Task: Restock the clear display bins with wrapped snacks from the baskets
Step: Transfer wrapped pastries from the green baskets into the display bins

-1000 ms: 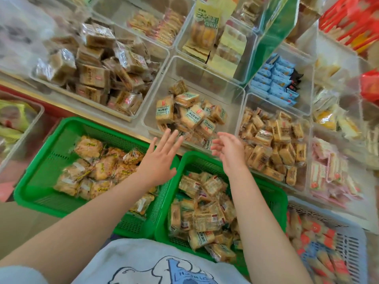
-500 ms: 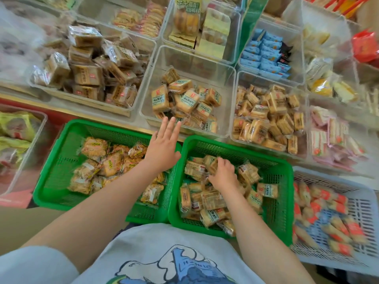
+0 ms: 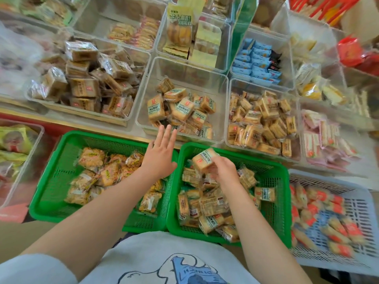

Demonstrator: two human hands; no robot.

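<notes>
My right hand (image 3: 224, 170) grips a wrapped snack (image 3: 204, 159) with a white and green label, lifted just above the pile in the right green basket (image 3: 275, 203). My left hand (image 3: 161, 155) is flat with its fingers apart and holds nothing, hovering over the gap between the two green baskets, fingertips near the front wall of the clear display bin (image 3: 220, 111). That bin holds several of the same labelled snacks (image 3: 180, 108). The left green basket (image 3: 51, 179) holds orange wrapped snacks (image 3: 106, 173).
A grey-blue basket (image 3: 361, 203) of red and orange packets stands at the right. More clear bins surround the middle one: brown packets (image 3: 84, 87) on the left, tan packets (image 3: 262, 121) on the right, blue packets (image 3: 256, 62) behind.
My right hand went from near the clear bin down into the right green basket, closed on a snack and lifted it. My left hand stayed flat and shifted slightly right.
</notes>
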